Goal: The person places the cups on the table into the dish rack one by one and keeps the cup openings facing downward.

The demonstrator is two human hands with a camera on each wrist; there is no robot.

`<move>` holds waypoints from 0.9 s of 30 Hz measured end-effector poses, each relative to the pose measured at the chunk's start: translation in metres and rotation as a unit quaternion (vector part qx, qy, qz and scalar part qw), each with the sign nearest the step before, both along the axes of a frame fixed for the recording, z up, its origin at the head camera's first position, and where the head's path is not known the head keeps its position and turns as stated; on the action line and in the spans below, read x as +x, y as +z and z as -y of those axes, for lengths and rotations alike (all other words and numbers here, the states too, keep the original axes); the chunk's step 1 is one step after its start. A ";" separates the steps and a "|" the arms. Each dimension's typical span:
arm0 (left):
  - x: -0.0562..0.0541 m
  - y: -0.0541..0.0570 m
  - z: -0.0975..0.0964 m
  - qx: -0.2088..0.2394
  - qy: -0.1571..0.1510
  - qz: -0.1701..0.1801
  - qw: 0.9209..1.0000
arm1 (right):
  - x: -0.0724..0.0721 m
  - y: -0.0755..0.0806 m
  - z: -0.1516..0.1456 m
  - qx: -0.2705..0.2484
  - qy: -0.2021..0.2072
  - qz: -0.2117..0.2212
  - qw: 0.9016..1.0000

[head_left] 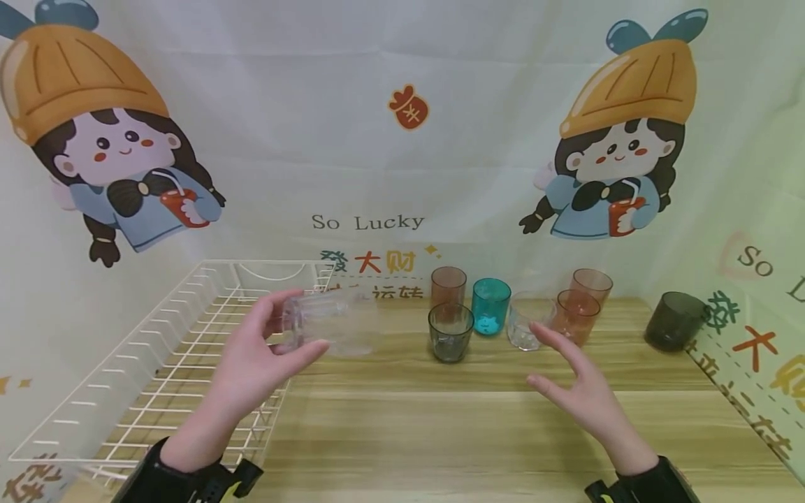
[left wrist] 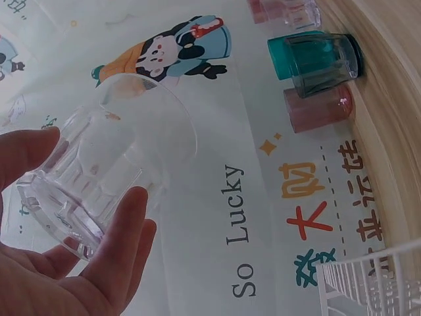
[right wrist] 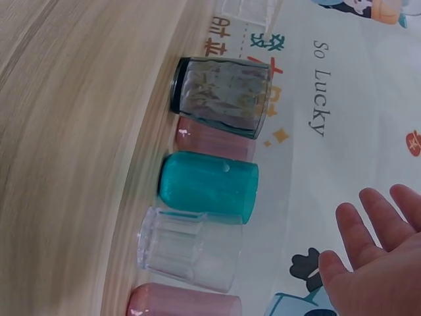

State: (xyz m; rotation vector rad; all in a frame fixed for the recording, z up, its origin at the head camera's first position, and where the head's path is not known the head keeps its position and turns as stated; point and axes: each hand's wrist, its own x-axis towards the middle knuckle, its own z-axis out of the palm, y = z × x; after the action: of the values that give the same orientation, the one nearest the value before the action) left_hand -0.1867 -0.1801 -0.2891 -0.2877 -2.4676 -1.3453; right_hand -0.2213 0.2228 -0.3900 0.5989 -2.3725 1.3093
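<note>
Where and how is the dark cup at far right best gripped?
Grip the dark cup probably by its round side wall, the right hand coming from the front left: it stands mouth up, apart from the other cups, with printed cloth close on its right.

The left hand (left wrist: 82,284) grips a clear glass (left wrist: 108,164) near its base.

Soft lt., wrist pics a bit dimmer
</note>
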 end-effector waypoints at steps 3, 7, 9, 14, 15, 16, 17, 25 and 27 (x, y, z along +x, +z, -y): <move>-0.003 0.002 0.007 -0.021 0.016 0.003 1.000 | -0.002 -0.002 -0.003 0.002 -0.002 0.004 1.000; -0.008 0.005 0.018 -0.048 0.031 0.010 0.998 | -0.004 -0.004 -0.006 0.008 -0.006 0.011 1.000; -0.011 0.007 0.024 -0.058 0.038 0.015 0.997 | -0.005 -0.005 -0.008 0.011 -0.007 0.013 1.000; -0.021 0.011 0.039 -0.077 0.054 0.035 0.995 | -0.006 -0.007 -0.010 0.018 -0.008 0.016 1.000; -0.023 0.011 0.042 -0.082 0.056 0.039 0.994 | -0.006 -0.008 -0.010 0.020 -0.009 0.015 1.000; -0.025 0.011 0.045 -0.085 0.057 0.042 0.994 | -0.006 -0.008 -0.010 0.022 -0.011 0.016 1.000; -0.027 0.012 0.048 -0.088 0.057 0.046 0.993 | -0.006 -0.009 -0.011 0.025 -0.012 0.016 0.999; -0.046 0.010 0.068 -0.120 0.071 0.053 0.989 | -0.009 -0.013 -0.014 0.039 -0.018 0.025 0.999; -0.051 0.010 0.072 -0.128 0.076 0.054 0.987 | -0.010 -0.014 -0.016 0.045 -0.020 0.027 0.998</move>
State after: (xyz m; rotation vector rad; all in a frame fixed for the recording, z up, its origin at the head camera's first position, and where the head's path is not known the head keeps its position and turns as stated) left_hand -0.2373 -0.2519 -0.2795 -0.0812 -2.6945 -1.0070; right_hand -0.2316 0.2385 -0.4043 0.5463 -2.4848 1.2216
